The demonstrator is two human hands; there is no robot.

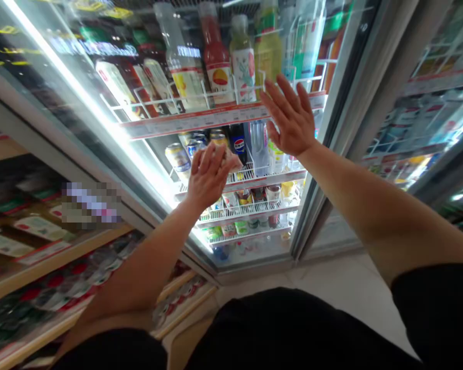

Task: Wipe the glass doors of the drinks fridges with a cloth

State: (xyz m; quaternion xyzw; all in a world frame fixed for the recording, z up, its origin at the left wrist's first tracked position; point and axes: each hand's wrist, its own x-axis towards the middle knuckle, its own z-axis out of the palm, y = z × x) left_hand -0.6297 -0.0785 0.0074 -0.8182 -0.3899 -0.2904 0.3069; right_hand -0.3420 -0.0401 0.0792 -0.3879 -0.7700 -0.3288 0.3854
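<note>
My left hand [207,177] is closed over a crumpled pinkish cloth [233,160], holding it up at the glass door [270,249] of a lit drinks fridge. Part of the cloth is hidden under the fingers. Higher and to the right, my right hand [291,121] is open with its fingers spread, holding nothing. It is at the glass; whether the palm touches it I cannot tell. Behind the pane stand tall bottles [219,61] on the upper shelf, with drink cans [177,158] and a dark Pepsi bottle [238,144] on the shelf below.
A metal door frame [332,133] runs along the right side, beside another glass-fronted fridge [420,118]. On the left, wooden shelves [54,262] carry rows of bottles. Pale floor tiles [332,282] lie below the fridge. Light reflections streak the glass.
</note>
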